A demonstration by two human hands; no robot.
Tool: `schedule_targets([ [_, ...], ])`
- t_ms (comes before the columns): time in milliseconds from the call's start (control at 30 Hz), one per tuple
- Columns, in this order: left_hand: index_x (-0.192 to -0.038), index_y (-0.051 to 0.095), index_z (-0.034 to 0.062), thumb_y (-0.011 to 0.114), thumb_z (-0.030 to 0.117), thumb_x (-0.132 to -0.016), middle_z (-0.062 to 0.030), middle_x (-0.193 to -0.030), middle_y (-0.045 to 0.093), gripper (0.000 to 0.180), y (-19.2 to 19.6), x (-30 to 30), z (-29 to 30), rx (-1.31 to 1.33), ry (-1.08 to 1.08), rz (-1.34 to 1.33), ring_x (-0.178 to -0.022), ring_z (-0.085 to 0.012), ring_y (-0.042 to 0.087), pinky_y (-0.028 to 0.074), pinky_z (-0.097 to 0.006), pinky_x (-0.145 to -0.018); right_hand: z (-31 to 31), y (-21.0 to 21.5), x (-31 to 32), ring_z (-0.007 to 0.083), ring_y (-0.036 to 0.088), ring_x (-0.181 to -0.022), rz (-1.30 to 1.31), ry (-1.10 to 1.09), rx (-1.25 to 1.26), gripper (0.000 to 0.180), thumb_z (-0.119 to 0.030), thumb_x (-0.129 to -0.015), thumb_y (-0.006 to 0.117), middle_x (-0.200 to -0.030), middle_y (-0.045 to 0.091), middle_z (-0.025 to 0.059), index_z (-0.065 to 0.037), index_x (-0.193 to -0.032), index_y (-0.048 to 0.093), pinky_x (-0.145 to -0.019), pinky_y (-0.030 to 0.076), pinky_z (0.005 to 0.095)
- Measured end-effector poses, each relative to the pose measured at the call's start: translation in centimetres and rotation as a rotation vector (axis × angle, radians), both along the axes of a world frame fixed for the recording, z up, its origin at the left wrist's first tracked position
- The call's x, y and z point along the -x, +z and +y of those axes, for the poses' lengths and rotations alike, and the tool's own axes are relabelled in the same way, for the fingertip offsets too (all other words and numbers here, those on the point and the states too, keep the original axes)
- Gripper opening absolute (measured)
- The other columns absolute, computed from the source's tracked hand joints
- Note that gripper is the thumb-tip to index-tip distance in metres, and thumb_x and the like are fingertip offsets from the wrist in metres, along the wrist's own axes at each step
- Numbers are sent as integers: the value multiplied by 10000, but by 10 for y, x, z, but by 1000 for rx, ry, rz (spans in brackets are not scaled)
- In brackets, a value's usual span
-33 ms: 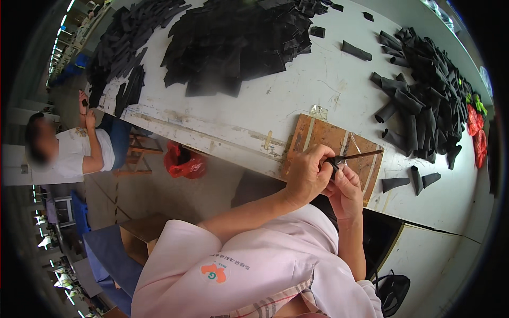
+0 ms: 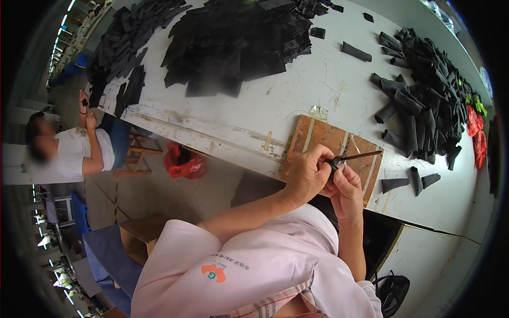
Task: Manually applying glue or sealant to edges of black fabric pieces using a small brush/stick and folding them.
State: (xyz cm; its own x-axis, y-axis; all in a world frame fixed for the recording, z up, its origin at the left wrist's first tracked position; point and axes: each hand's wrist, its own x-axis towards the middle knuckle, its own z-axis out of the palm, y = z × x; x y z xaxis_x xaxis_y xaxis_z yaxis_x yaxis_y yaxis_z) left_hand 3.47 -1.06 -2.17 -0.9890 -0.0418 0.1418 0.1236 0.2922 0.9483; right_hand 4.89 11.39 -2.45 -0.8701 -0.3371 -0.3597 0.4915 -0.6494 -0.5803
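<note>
My left hand point(image 2: 306, 174) and my right hand point(image 2: 347, 192) meet over the near edge of the white table, fingers pinched together. Between their fingertips is a small black piece point(image 2: 333, 168), mostly covered by the fingers. A thin dark rod point(image 2: 363, 155) sticks out to the right from beside it, above a worn brown board point(image 2: 321, 137). The fingers hide how the rod's near end is held. Right of the board lie a few loose black fabric tubes point(image 2: 395, 184).
A flat pile of black fabric pieces point(image 2: 222, 47) covers the table's far middle, with narrow strips point(image 2: 127, 37) to its left. Many black tubes point(image 2: 419, 106) are heaped at right beside a red bag point(image 2: 479, 139). Another person point(image 2: 90, 143) sits at left near a red plastic bag point(image 2: 183, 161).
</note>
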Motion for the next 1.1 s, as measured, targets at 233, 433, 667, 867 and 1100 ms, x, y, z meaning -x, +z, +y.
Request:
schedule_targets([
  [233, -929, 504, -11, 471, -77, -685, -68, -789, 574, 255, 20, 0, -19, -724, -308, -593, -674, -87, 551, 447, -196, -604, 5, 2, -11, 56, 439, -618, 90, -91, -200, 115, -147, -813, 597, -714, 506, -21, -57, -755, 551, -577, 392, 175],
  [433, -1156, 428, -40, 489, -68, -685, -48, -798, 554, 475, 21, -13, -25, -1488, -661, -884, -640, -59, 519, 412, -173, -573, 1, 25, -21, 60, 431, -645, 184, -97, -86, 124, -149, -799, 615, -802, 524, -1, -43, -765, 561, -583, 344, 174],
  [667, -984, 559, -17, 517, -91, -711, -9, -763, 524, 287, 40, -17, -9, -193, -280, -283, -648, -35, 491, 405, -158, -572, 2, 25, -13, 93, 468, -646, 736, -335, -986, 95, -43, -770, 622, -794, 550, 53, -3, -744, 540, -554, 390, 206],
  [867, -856, 561, 16, 497, -111, -741, -8, -733, 548, 183, 27, -11, 9, -369, -81, 62, -549, -46, 464, 386, -177, -507, -1, 40, -7, 162, 482, -608, 1024, -447, -1293, 118, -27, -713, 662, -782, 537, 79, -19, -741, 547, -500, 393, 234],
  [1100, -970, 473, 27, 522, -66, -767, -54, -775, 588, 229, 56, 4, -4, -1121, -306, -454, -504, -10, 469, 342, -155, -352, 6, 61, -2, 143, 401, -682, 846, -416, -1057, 217, -162, -783, 622, -741, 428, 42, -9, -716, 483, -608, 341, 217],
])
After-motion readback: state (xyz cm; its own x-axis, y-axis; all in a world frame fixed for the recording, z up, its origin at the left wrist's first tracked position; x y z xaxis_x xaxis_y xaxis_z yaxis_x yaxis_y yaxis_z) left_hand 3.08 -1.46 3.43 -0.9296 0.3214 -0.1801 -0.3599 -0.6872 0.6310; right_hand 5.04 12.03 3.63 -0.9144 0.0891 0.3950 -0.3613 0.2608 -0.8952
